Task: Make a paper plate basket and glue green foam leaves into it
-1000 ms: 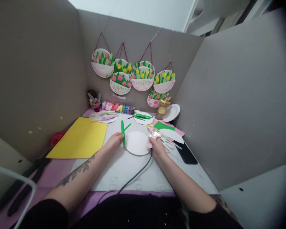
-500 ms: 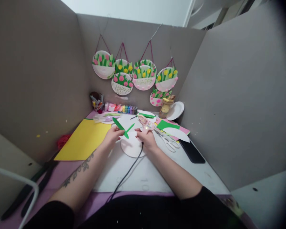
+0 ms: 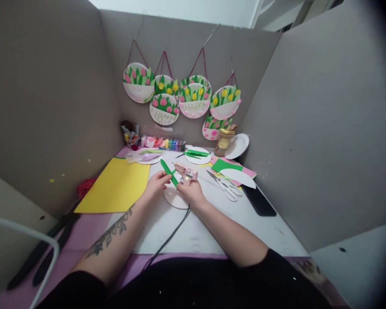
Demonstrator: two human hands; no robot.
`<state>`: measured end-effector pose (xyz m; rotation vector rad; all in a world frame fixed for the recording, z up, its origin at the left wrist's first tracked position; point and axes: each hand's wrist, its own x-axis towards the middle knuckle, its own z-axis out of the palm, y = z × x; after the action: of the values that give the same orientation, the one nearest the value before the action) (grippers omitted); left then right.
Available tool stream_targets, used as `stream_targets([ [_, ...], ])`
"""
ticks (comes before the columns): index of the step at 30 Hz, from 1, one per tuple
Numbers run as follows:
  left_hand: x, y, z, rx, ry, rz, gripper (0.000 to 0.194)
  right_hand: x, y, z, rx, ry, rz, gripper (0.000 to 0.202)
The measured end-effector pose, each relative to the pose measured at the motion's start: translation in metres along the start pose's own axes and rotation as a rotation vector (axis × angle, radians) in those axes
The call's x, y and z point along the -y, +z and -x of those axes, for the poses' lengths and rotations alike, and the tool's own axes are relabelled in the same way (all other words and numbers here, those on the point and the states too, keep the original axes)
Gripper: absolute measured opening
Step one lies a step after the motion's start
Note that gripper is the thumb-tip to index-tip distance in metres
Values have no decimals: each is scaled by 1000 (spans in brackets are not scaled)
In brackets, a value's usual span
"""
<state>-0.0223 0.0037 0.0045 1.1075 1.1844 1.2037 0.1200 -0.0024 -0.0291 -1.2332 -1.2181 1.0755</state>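
Observation:
Pinched in my left hand (image 3: 157,183) is a green paper strip (image 3: 167,167), slanting down to the right. My right hand (image 3: 191,192) is wrapped round a pink glue gun (image 3: 187,171), whose nozzle points left, close to the green paper. The right hand's fingertips are at the strip's lower end. Beneath both hands lies a white paper plate piece (image 3: 175,200), partly hidden by them. A black cord (image 3: 172,236) runs from the glue gun toward my body.
Yellow paper (image 3: 116,186) lies at the left. White scissors (image 3: 228,189), green paper (image 3: 227,165) and a black phone (image 3: 259,201) are at the right. Behind stand paint bottles (image 3: 172,144) and a jar (image 3: 224,142); decorated plates (image 3: 194,107) hang on the back panel.
The glue gun has moved left and now points left by the green strip. My right hand's fingertips have come to the strip's lower end. My left hand has shifted slightly right.

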Motion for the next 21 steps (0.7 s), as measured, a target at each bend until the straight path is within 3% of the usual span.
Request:
stream_targets([
  [6, -8, -12, -2, -31, 66, 212, 24, 13, -7, 8, -22, 1, -16, 22],
  [12, -13, -26, -7, 138, -33, 524, 20, 26, -17, 20, 132, -32, -161, 30],
  [17, -8, -28, -9, 264, -45, 650, 17, 22, -19, 28, 257, -64, -68, 30],
  [21, -4, -26, -9, 273, -51, 645, 15, 22, -19, 32, 224, -73, -9, 31],
])
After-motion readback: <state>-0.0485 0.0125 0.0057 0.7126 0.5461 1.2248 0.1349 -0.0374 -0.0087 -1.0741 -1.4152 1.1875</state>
